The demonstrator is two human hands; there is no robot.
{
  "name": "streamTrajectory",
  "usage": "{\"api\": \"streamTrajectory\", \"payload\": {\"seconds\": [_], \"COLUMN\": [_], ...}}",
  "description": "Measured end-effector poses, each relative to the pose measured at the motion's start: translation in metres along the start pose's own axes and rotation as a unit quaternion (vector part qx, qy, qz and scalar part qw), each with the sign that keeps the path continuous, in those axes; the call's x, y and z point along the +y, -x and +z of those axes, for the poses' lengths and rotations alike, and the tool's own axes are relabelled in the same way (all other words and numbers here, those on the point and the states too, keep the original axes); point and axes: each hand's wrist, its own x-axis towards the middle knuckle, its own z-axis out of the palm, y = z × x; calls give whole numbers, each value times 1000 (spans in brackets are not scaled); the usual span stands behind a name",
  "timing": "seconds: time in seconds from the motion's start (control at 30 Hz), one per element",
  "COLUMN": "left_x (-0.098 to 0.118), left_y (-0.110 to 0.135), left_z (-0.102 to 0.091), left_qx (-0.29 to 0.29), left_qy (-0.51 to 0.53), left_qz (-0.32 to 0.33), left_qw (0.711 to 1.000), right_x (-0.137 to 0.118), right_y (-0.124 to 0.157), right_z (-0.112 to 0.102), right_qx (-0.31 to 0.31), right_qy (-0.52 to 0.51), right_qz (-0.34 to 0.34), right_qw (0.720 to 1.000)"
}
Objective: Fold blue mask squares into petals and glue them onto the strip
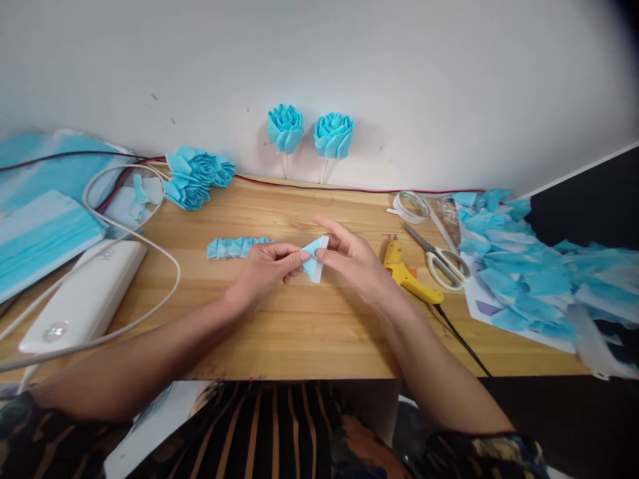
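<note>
**Folded blue piece [314, 263] pinched two-handed**

A row of blue folds [219, 249] lies left. The left hand [267, 269] pinches the piece's left corner above the tabletop [329, 332]; the right hand [353, 261] pinches its upper right. Likely light, soft, easily creased; best held by edges.

No text, label, brand or number can be clearly read. A faint grey mark [106, 253] is borne near the far end of the white power bank [86, 298], but its letters cannot be made out. On the round light [56, 331] at the near end, only a glow is shown.
</note>
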Motion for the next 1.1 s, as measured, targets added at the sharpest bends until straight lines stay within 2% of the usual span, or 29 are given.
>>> {"api": "streamTrajectory", "payload": {"seconds": [0.2, 0.47, 0.7, 0.87, 1.1], "left_x": [0, -1, 0, 0, 1], "left_y": [1, -1, 0, -1, 1], "left_z": [1, 1, 2, 1, 4], "left_qx": [0, 7, 20, 27, 21], "left_qy": [15, 19, 17, 19, 13], "left_qz": [-10, 10, 16, 20, 33], "left_qw": [1000, 1000, 1000, 999, 999], "right_x": [8, 7, 12, 9, 10], "right_y": [1, 7, 7, 9, 9], "right_z": [-2, -2, -1, -1, 5], "right_qx": [-4, -25, 28, -8, -8], "right_qy": [9, 1, -17, -18, 10], "right_qz": [-18, -22, -52, -29, -25], "right_qw": [1000, 999, 998, 999, 1000]}}
